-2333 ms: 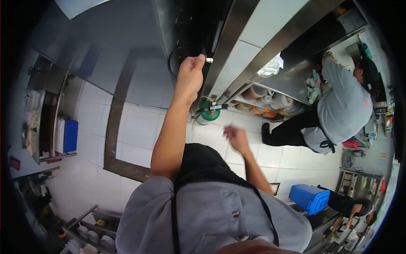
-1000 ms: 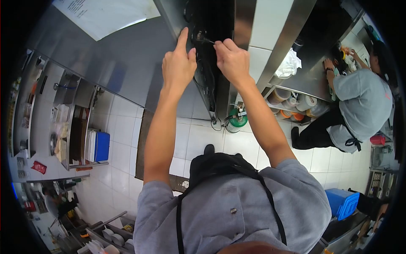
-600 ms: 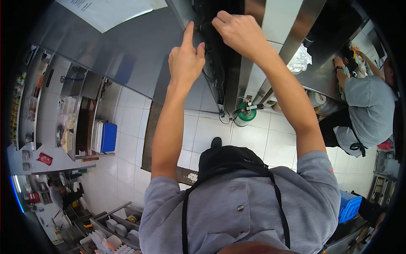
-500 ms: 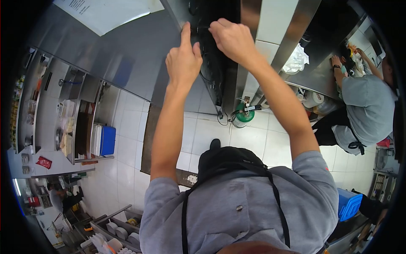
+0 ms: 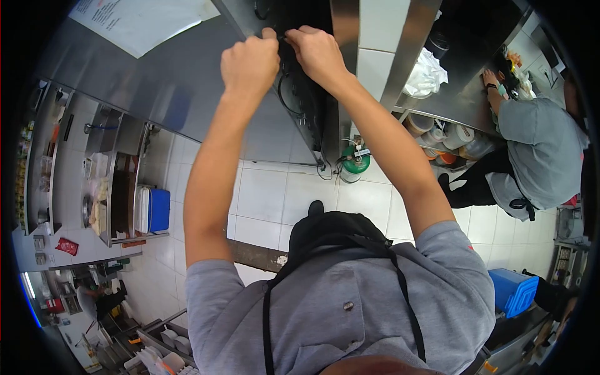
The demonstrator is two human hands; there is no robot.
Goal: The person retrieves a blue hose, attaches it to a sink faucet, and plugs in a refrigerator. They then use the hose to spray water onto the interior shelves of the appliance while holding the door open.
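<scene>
Both hands are raised at the edge of a tall grey metal panel (image 5: 175, 81), where a dark gap holds a black cable (image 5: 282, 94). My left hand (image 5: 251, 67) is closed, its fingertips curled at the panel's edge. Close beside it, my right hand (image 5: 317, 55) is closed in a pinch inside the gap. The fingertips nearly meet, with a small dark piece between them; what each hand holds is too small and hidden to make out. The cable hangs in loops below the hands and runs down to the floor.
A green gas cylinder (image 5: 356, 161) stands on the tiled floor. To the right, a co-worker (image 5: 540, 150) leans over a steel counter (image 5: 462, 94) with a white bag (image 5: 426, 74). Shelving and a blue-sided box (image 5: 160, 209) stand at left; a blue lidded bin (image 5: 514, 291) is at lower right.
My left index finger, stretched out before, has curled in. My right hand has moved left, closer to the left one. The view has shifted a little.
</scene>
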